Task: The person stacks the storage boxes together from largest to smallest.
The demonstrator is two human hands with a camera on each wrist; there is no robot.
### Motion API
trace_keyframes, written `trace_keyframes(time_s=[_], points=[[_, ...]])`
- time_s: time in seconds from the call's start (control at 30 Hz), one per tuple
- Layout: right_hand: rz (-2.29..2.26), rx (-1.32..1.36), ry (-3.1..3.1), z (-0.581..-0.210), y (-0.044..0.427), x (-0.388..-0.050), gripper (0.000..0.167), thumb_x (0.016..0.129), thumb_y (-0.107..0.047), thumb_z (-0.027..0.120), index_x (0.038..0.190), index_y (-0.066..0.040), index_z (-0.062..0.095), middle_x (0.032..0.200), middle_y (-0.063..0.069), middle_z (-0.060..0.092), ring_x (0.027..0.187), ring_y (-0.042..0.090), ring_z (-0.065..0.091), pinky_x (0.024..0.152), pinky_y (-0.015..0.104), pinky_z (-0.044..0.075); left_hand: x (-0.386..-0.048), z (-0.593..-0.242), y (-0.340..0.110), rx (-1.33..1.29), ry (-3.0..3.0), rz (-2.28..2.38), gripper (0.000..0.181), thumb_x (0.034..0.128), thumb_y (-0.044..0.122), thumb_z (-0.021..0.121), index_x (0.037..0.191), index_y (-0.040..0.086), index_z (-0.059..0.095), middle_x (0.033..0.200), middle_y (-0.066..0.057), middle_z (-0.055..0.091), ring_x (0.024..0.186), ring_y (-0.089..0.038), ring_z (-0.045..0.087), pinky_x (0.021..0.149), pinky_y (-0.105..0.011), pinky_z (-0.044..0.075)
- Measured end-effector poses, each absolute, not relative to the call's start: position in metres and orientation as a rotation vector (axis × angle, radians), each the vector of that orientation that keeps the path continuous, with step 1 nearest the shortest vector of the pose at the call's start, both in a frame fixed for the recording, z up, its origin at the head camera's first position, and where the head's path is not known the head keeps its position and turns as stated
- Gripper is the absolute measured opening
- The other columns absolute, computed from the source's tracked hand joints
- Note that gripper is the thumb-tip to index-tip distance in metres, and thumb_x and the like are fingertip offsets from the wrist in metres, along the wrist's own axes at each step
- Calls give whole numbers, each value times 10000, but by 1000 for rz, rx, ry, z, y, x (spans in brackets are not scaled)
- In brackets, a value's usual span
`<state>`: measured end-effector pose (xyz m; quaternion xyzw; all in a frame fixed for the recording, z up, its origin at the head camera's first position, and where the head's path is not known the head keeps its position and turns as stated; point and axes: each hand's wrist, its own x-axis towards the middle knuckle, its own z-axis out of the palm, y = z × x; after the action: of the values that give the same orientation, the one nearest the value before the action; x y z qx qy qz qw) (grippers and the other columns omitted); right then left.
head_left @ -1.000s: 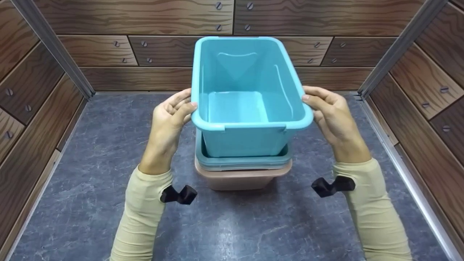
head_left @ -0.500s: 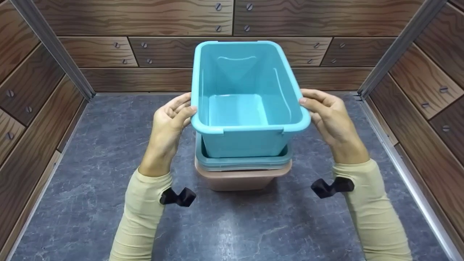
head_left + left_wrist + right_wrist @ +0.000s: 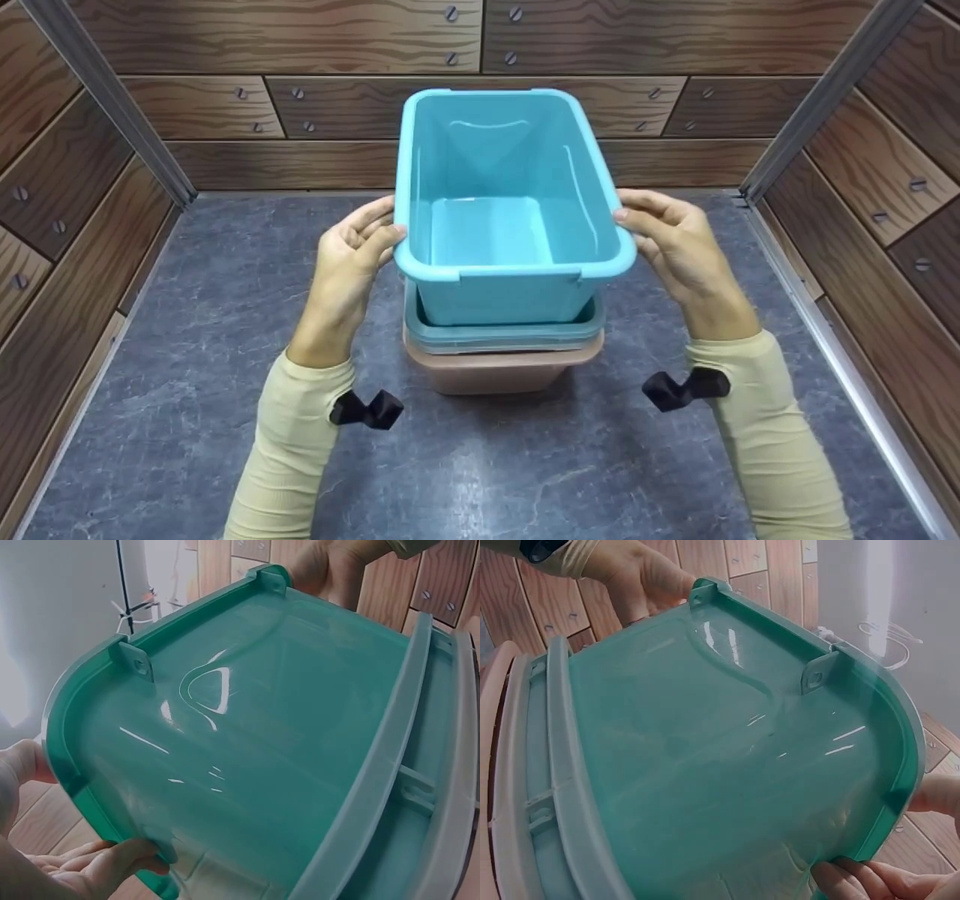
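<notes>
A turquoise plastic storage bin (image 3: 495,296), with nothing inside, is held partly raised out of the stack of bins beneath it. My left hand (image 3: 341,262) pinches its left rim, thumb on top and fingers under the edge. On the opposite side my right hand (image 3: 686,259) grips the right rim in the same way. Below sits a darker blue-green bin (image 3: 504,337), nested in a pinkish-brown bin (image 3: 499,375) that rests on the floor. From the wrist views, the held bin's outer end wall (image 3: 277,712) shows, its lower part inside the stack.
A dark grey marbled surface (image 3: 225,337) lies under the stack. Wood-patterned panels (image 3: 300,165) rise at the back and both sides, with metal posts in the corners. Black wrist mounts (image 3: 367,409) stick out from both sleeves.
Both hands have come down slightly with the turquoise bin, so its rim sits lower. The right hand and right rim have also shifted a little leftward. The lower bins have not moved.
</notes>
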<state>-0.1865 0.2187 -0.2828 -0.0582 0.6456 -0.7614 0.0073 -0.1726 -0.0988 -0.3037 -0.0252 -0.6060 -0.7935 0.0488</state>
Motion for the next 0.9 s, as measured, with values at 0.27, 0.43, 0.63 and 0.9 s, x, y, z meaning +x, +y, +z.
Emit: trace_keyframes(time_s=[0.27, 0.43, 0.63, 0.9], points=[[-2359, -187, 2027, -285, 220, -188, 251, 906, 20, 558, 946, -159, 730, 933, -22, 719, 858, 80, 682, 781, 191, 583, -173, -307, -99, -42, -1887, -2403, 498, 850, 10, 561, 1334, -88, 495, 1301, -279, 573, 1024, -122, 645, 897, -220, 546], [-2361, -188, 2011, -286, 219, -188, 246, 906, 25, 561, 948, -152, 727, 927, -18, 720, 849, 82, 683, 778, 190, 583, -173, -310, -101, -52, -1901, -2398, 492, 859, 17, 566, 1337, -80, 497, 1299, -260, 581, 1035, -114, 642, 963, -271, 533], [-2342, -188, 2005, -289, 219, -189, 238, 898, 31, 573, 947, -148, 721, 917, -16, 724, 844, 85, 682, 787, 189, 584, -173, -314, -101, -59, -1884, -2391, 466, 860, 17, 578, 1312, -81, 525, 1145, -123, 642, 999, -99, 621, 933, -253, 534], [-2315, -175, 2018, -295, 219, -190, 224, 891, 29, 584, 954, -144, 712, 889, -20, 713, 824, 82, 672, 779, 190, 584, -172, -318, -101, -52, -1904, -2381, 460, 861, 4, 580, 1309, -84, 526, 1174, -163, 613, 991, -115, 592, 875, -210, 544]])
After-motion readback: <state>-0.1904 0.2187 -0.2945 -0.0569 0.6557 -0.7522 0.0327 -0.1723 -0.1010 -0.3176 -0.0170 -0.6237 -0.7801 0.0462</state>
